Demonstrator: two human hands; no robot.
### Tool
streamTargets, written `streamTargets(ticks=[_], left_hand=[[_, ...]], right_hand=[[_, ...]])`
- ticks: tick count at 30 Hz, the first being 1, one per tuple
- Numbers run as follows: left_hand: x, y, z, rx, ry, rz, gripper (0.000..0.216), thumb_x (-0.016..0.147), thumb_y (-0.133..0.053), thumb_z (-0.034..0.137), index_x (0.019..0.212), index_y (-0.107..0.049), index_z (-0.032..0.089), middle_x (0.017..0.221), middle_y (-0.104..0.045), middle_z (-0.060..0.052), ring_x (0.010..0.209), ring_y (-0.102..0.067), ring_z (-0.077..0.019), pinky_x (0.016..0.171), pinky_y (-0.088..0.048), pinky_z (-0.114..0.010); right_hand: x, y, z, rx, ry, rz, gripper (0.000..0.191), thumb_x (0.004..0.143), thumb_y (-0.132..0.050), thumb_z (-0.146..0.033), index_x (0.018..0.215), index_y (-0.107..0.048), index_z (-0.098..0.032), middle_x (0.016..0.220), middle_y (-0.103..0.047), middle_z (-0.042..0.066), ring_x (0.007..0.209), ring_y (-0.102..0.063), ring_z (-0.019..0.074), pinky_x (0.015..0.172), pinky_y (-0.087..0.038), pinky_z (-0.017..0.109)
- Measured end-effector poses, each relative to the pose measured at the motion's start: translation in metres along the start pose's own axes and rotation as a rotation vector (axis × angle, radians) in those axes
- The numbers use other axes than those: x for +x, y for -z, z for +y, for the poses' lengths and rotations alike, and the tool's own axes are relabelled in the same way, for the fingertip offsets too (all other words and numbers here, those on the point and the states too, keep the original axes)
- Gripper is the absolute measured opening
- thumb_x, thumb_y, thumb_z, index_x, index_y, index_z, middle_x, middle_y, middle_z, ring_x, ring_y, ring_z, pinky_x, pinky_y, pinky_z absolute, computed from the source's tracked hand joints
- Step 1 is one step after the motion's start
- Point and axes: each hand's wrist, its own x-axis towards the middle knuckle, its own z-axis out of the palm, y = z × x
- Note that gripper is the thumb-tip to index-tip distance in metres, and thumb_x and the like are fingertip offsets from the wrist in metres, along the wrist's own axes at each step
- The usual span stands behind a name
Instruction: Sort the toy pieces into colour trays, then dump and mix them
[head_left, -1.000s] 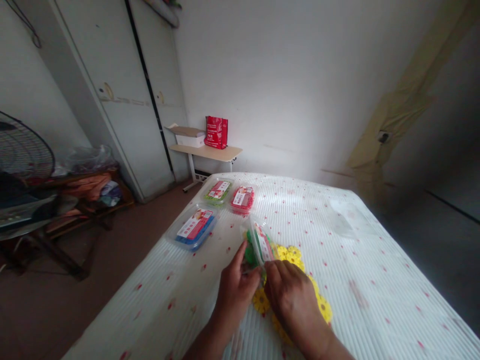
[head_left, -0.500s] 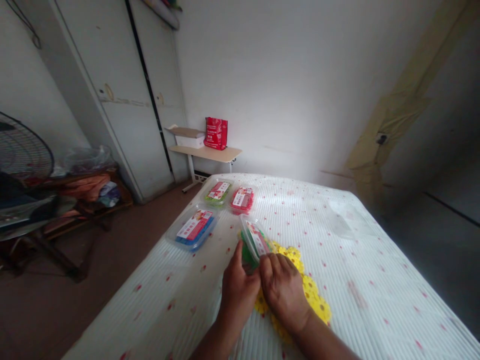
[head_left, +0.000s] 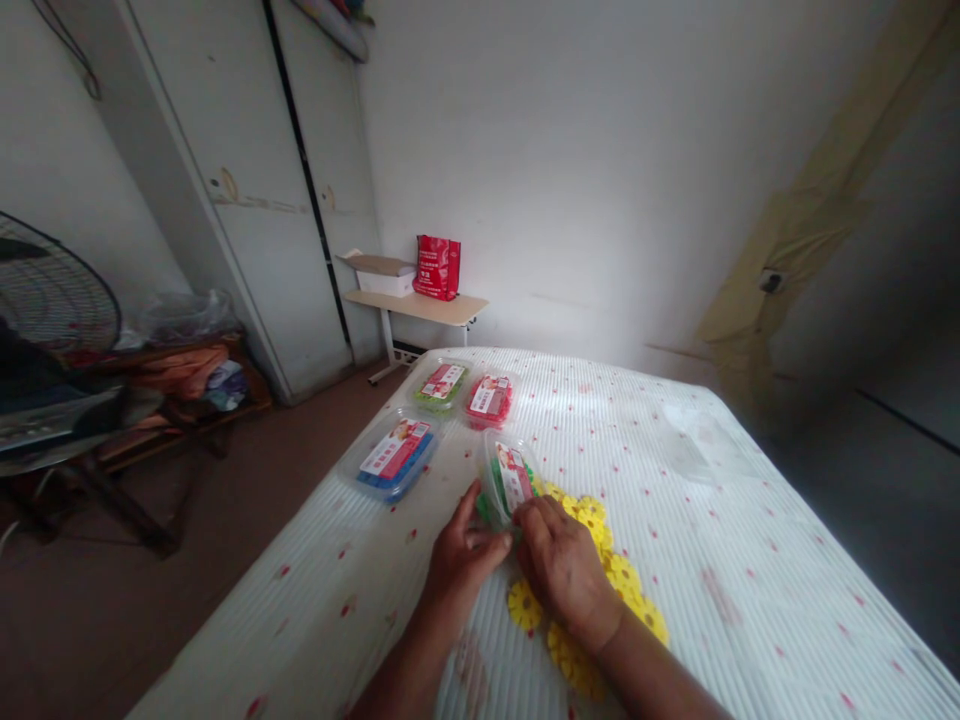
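Note:
A clear plastic box of green pieces [head_left: 509,480], with a red and white label on its lid, sits tilted on the white spotted bedsheet [head_left: 750,600]. My left hand [head_left: 459,556] grips the box's near left edge, thumb and fingers closed on it. My right hand [head_left: 562,562] is closed on the near right corner of the same box. Yellow flower-shaped pieces [head_left: 600,585] lie scattered on the sheet under and to the right of my right hand.
Three more labelled boxes lie beyond: blue [head_left: 395,456], green [head_left: 441,384], red [head_left: 490,399]. An empty clear lid [head_left: 701,450] rests at the right. Off the bed stand a fan [head_left: 52,300], a cluttered low table [head_left: 150,385], a wardrobe and a small desk [head_left: 420,302].
Both hands and the green box have shifted slightly away from me and left. The box's lid has dropped lower. A yellow flower piece near my wrists now shows uncovered.

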Motion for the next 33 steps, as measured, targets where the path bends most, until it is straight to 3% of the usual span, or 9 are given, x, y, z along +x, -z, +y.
streamTargets(ticks=[9, 16, 19, 23, 27, 33], left_hand=[[0.006, 0.004, -0.012, -0.009, -0.025, 0.027, 0.073, 0.065, -0.06, 0.017, 0.133, -0.033, 0.012, 0.118, -0.06, -0.011, 0.1, -0.061, -0.0227, 0.083, -0.049, -0.03], [0.004, 0.0, -0.025, 0.138, -0.167, 0.141, 0.064, 0.069, -0.053, 0.016, 0.132, -0.04, 0.014, 0.136, -0.046, -0.008, 0.125, -0.04, -0.0219, 0.102, -0.035, -0.029], [0.004, -0.001, -0.02, 0.071, -0.167, 0.121, 0.066, 0.07, -0.056, 0.019, 0.133, -0.038, 0.015, 0.131, -0.051, -0.009, 0.121, -0.046, -0.0218, 0.098, -0.039, -0.029], [0.002, 0.004, -0.005, 0.008, -0.048, 0.154, 0.066, 0.07, -0.058, 0.022, 0.133, -0.039, 0.016, 0.122, -0.059, -0.009, 0.105, -0.058, -0.0221, 0.082, -0.05, -0.028], [-0.001, 0.006, 0.003, 0.024, 0.002, 0.101, 0.062, 0.073, -0.056, 0.022, 0.132, -0.04, 0.018, 0.116, -0.062, -0.008, 0.091, -0.063, -0.0206, 0.067, -0.054, -0.027], [-0.001, 0.003, 0.0, -0.002, 0.01, 0.095, 0.062, 0.075, -0.055, 0.024, 0.134, -0.037, 0.016, 0.115, -0.061, -0.01, 0.093, -0.062, -0.0217, 0.067, -0.054, -0.028]], right_hand=[[-0.004, -0.006, -0.005, -0.068, 0.009, -0.021, 0.014, 0.086, -0.04, -0.013, 0.077, -0.049, -0.018, 0.073, -0.056, 0.005, 0.068, -0.05, 0.0187, 0.061, -0.046, 0.028], [-0.003, -0.009, -0.015, -0.174, -0.077, 0.078, 0.018, 0.086, -0.037, -0.012, 0.073, -0.048, -0.019, 0.069, -0.054, 0.004, 0.065, -0.05, 0.0176, 0.055, -0.042, 0.026], [0.002, -0.008, -0.014, -0.184, -0.216, 0.059, 0.013, 0.082, -0.042, -0.011, 0.073, -0.048, -0.019, 0.07, -0.055, 0.003, 0.066, -0.05, 0.0175, 0.056, -0.041, 0.025], [-0.005, -0.007, 0.008, -0.216, -0.381, 0.004, 0.018, 0.076, -0.044, -0.004, 0.079, -0.053, -0.018, 0.077, -0.059, 0.005, 0.071, -0.052, 0.0174, 0.062, -0.043, 0.026], [-0.018, -0.006, 0.03, -0.059, -0.309, 0.0, 0.019, 0.081, -0.041, -0.007, 0.088, -0.056, -0.018, 0.083, -0.062, 0.006, 0.077, -0.056, 0.0177, 0.068, -0.047, 0.028], [-0.02, 0.004, 0.026, 0.106, -0.228, 0.063, 0.038, 0.077, -0.039, -0.004, 0.112, -0.049, -0.016, 0.109, -0.06, 0.011, 0.1, -0.056, 0.0198, 0.084, -0.049, 0.037]])
